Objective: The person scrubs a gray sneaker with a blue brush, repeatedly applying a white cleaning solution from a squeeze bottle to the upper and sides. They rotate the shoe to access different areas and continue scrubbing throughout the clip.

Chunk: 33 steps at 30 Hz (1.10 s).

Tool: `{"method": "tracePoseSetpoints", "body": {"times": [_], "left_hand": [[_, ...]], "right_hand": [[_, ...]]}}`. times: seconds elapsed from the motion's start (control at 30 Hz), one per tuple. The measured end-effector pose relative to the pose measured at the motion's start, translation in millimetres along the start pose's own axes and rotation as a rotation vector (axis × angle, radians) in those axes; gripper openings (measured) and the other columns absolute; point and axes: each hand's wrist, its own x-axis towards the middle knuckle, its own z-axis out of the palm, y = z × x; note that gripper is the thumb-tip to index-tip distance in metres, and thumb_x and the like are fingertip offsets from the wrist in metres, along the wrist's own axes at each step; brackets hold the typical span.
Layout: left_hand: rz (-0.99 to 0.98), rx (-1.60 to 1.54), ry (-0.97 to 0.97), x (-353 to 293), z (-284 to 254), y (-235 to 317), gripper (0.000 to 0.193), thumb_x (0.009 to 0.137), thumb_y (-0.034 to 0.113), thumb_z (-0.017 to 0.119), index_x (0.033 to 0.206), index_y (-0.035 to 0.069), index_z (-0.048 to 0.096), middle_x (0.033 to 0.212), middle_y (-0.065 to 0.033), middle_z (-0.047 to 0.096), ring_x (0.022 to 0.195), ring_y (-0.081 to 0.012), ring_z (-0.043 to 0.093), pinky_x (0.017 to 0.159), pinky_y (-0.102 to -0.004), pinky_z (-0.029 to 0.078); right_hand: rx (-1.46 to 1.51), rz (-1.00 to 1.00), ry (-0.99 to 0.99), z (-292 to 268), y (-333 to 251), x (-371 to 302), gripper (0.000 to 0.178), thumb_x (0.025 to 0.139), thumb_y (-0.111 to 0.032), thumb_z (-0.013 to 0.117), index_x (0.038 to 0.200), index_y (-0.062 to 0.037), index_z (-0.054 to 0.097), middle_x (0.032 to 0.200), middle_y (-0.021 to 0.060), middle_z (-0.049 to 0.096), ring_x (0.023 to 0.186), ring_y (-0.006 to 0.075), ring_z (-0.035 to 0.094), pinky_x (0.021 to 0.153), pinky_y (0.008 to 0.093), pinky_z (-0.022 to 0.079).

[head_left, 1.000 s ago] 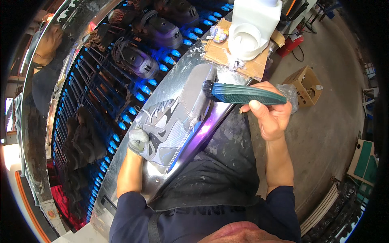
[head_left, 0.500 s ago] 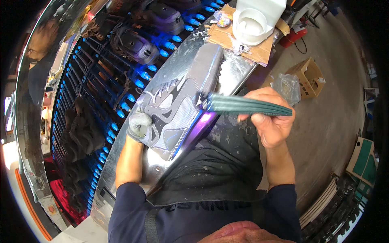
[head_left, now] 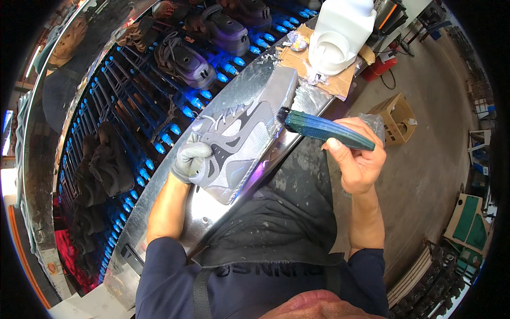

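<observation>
A grey shoe upper (head_left: pixel 248 137) with laces and darker side panels lies on its side over the metal bench, its toe pointing to the far right. Round its heel end, my left hand (head_left: pixel 191 158), in a grey glove, is closed. My right hand (head_left: pixel 362 162) is bare and pinches the handle of a brush (head_left: pixel 329 131) with a green-blue grip. The dark bristles touch or nearly touch the lower edge of the upper, toward the toe. Violet light falls along that edge.
Left of the bench (head_left: pixel 164 199), a rack with blue-tipped rods carries several dark shoes (head_left: pixel 192 65). A white plastic jug (head_left: pixel 340 37) with a cut opening stands on stained cardboard (head_left: pixel 348 80) at the far end. On the floor to the right sits an open carton (head_left: pixel 397 125).
The brush has moved along the shoe's lower edge toward the toe, and its handle now slants more. The shoe upper has tilted slightly, showing less of its blue-lit lower edge.
</observation>
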Motion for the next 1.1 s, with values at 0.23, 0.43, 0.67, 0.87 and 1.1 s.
{"method": "tracePoseSetpoints", "body": {"times": [0.23,0.43,0.67,0.87,1.1], "left_hand": [[0.041,-0.008,-0.010,1.4,8.5,-1.7,0.088,0.076,0.005,0.070,0.157,-0.010,0.038,0.155,-0.0284,0.051,0.139,-0.0390,0.057,0.122,-0.0495,0.041],[0.055,-0.004,-0.009,5.2,10.0,-3.8,0.088,0.076,0.004,0.070,0.157,-0.010,0.038,0.155,-0.0283,0.051,0.140,-0.0389,0.056,0.123,-0.0492,0.041],[0.058,0.016,-0.038,4.8,9.8,-3.8,0.086,0.077,0.005,0.071,0.156,-0.011,0.038,0.154,-0.0278,0.052,0.140,-0.0388,0.056,0.123,-0.0500,0.040],[0.064,0.009,-0.041,6.8,9.1,-5.0,0.085,0.079,0.005,0.073,0.155,-0.010,0.040,0.153,-0.0280,0.053,0.140,-0.0390,0.057,0.123,-0.0503,0.041],[0.044,-0.006,-0.060,7.1,17.9,-2.1,0.089,0.079,0.006,0.072,0.159,-0.009,0.035,0.159,-0.0270,0.047,0.146,-0.0387,0.050,0.127,-0.0489,0.035]], "right_hand": [[-0.284,-0.318,-0.171,9.6,-22.8,5.9,0.017,0.083,0.002,0.078,0.100,0.0038,0.073,0.091,0.0160,0.072,0.076,0.0298,0.072,0.068,0.0358,0.058],[-0.418,-0.378,-0.156,8.2,-27.6,11.1,0.024,0.079,0.001,0.080,0.102,0.0024,0.071,0.092,0.0155,0.070,0.077,0.0330,0.071,0.069,0.0395,0.058],[-0.391,-0.386,-0.315,4.4,-31.9,20.0,0.032,0.072,0.004,0.078,0.104,0.0024,0.071,0.094,0.0160,0.069,0.080,0.0344,0.071,0.070,0.0399,0.058],[-0.413,-0.365,-0.287,8.9,-30.0,0.3,0.028,0.075,0.004,0.081,0.102,0.0046,0.072,0.094,0.0167,0.072,0.078,0.0303,0.072,0.069,0.0357,0.058],[-0.364,-0.379,-0.154,34.8,-21.2,-24.7,0.033,0.068,0.003,0.079,0.100,0.0029,0.072,0.090,0.0139,0.069,0.072,0.0279,0.071,0.059,0.0343,0.056]]}}
